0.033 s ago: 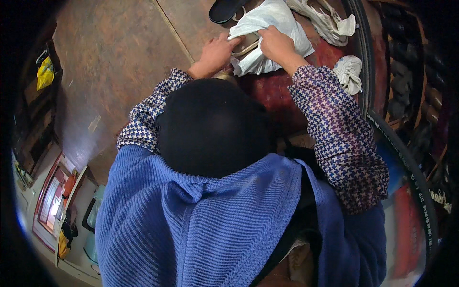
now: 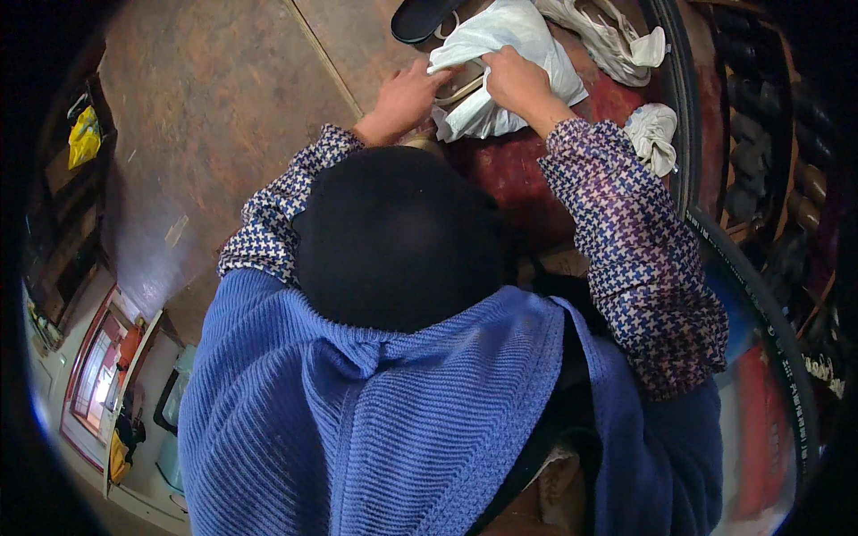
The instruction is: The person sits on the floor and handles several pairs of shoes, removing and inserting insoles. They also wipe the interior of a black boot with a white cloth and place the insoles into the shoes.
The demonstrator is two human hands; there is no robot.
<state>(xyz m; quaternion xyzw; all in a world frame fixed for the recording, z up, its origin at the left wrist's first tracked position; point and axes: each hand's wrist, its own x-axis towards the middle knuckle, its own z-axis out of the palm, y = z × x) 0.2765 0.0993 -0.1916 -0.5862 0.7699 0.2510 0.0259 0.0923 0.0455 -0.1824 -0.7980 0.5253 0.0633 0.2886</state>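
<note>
A white plastic bag [image 2: 536,45] lies at the top of the head view, its mouth toward me. My right hand [image 2: 520,82] pinches the rim of that mouth, fingers closed on the plastic. At the left side of the opening, my left hand [image 2: 407,98] has its fingers closed at the bag's edge, with the fingertips partly hidden. Between the two hands a greyish-beige shoe [image 2: 465,92] shows inside the bag; most of it is covered. Just beyond the bag lies a black shoe or sole [image 2: 420,20], cut off by the frame's top.
White-beige shoes [image 2: 617,40] lie right of the bag, with a crumpled white cloth-like item [image 2: 652,138] below them. A black hose-like edge [image 2: 751,277] curves down the right side, beside dark stacked items [image 2: 760,116]. Brown flooring [image 2: 223,107] spreads to the left. A yellow bag [image 2: 85,138] hangs far left.
</note>
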